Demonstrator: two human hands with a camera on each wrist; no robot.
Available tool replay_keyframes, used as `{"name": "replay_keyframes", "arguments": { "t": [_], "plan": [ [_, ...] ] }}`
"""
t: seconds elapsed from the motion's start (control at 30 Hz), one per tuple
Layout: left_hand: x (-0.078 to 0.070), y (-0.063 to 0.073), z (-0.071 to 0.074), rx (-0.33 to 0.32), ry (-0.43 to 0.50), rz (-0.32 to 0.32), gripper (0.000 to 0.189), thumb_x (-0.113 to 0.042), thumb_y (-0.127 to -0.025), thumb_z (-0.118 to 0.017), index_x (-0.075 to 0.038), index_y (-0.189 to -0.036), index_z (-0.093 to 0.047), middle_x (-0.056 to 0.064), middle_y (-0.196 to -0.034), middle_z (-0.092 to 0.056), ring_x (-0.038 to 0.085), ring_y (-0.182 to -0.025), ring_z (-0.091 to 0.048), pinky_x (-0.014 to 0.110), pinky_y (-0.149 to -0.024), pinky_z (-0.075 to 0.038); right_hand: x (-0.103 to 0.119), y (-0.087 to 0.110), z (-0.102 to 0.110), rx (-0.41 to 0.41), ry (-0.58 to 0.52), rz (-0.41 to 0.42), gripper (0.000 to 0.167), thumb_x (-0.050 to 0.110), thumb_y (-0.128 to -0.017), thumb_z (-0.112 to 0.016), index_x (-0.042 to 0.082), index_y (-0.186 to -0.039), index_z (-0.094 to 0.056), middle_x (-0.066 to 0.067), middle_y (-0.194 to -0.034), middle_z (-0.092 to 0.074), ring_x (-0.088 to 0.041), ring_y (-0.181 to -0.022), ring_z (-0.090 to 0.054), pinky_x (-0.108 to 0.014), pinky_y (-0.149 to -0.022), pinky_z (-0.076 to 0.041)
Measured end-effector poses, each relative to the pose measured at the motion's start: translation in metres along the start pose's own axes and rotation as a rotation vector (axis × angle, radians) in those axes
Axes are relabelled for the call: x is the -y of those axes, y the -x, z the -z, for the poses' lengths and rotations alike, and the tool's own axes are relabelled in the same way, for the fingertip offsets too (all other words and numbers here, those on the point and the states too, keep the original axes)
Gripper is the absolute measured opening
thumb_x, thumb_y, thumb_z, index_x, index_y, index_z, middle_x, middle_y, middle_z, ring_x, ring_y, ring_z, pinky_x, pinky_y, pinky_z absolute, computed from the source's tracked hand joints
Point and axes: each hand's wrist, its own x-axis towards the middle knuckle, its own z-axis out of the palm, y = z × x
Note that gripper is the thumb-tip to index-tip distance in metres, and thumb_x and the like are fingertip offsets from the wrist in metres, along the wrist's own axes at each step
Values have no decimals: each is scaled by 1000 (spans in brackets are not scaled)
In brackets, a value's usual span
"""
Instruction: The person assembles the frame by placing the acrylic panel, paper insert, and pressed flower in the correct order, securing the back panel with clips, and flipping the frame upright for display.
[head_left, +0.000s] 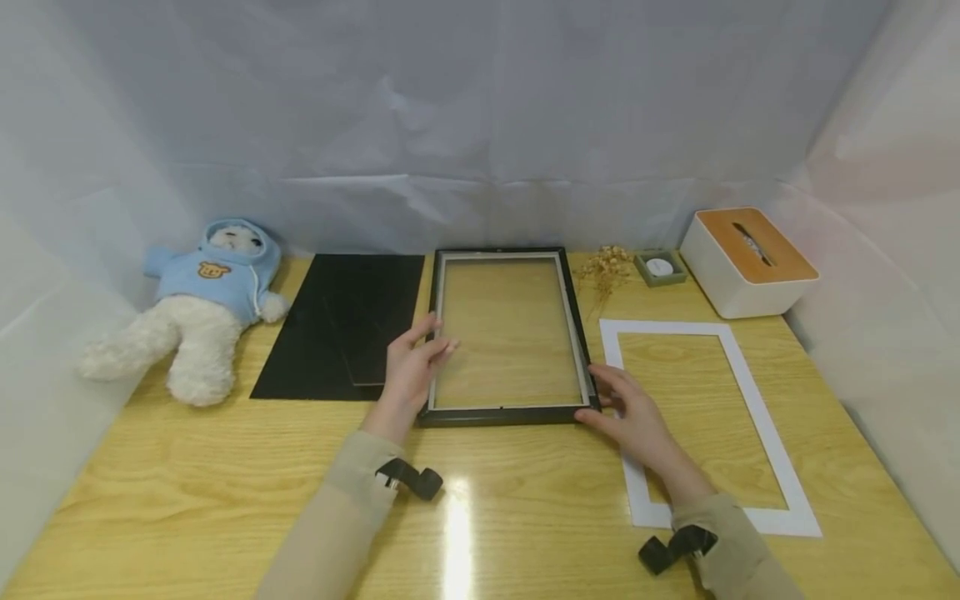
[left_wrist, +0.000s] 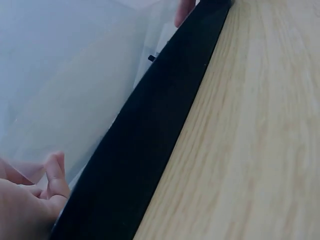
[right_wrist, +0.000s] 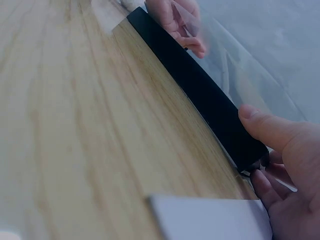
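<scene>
A black picture frame (head_left: 501, 416) with a pale inner lip lies in the middle of the table. My left hand (head_left: 411, 367) is at its left side, thumb and fingers bent over the inner edge, pinching a clear sheet (left_wrist: 75, 100) whose faint edge also shows over a black board (head_left: 341, 321) to the left. At the frame's near right corner is my right hand (head_left: 633, 417), gripping it with the thumb (right_wrist: 267, 125) on the near bar and the fingers round the side. Beside that hand lies a white rectangular mat (head_left: 765, 425) with a cut-out window.
A plush toy (head_left: 202, 283) in a blue hoodie lies at the far left. Dried flowers (head_left: 606, 265), a small green box (head_left: 660, 268) with a white disc, and a tissue box (head_left: 750, 262) stand along the back right. White sheeting (head_left: 480, 108) rises behind the table.
</scene>
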Motion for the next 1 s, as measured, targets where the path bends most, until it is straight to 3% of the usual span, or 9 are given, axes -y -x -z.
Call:
{"name": "replay_keyframes", "arguments": {
  "t": [0.3, 0.53, 1.0],
  "plan": [
    [0, 0, -1, 30, -93, 6, 55, 12, -92, -50, 5, -144, -34, 18, -149, -33, 13, -83, -66, 19, -82, -51, 1, -1, 1, 1, 3, -14, 73, 22, -79, -79, 3, -141, -44, -14, -140, -43, -31, -113, -52, -41, -94, -47],
    [-4, 0, 1, 32, -160, 41, 54, 10, -92, -52, 5, -143, -35, 10, -152, -30, 20, -95, -65, 21, -85, -50, 1, 0, 0, 2, 0, -20, 74, 23, -79, -79, 3, -141, -44, -15, -139, -43, -31, -112, -53, -42, -94, -47],
    [-5, -1, -2, 6, -281, -4, 50, 14, -90, -52, 11, -138, -40, 15, -151, -31, 10, -76, -63, 21, -80, -52, 0, 0, -1, -4, 1, -20, 74, 23, -78, -79, 3, -140, -45, -14, -139, -43, -29, -111, -53, -41, -94, -47]
  ]
}}
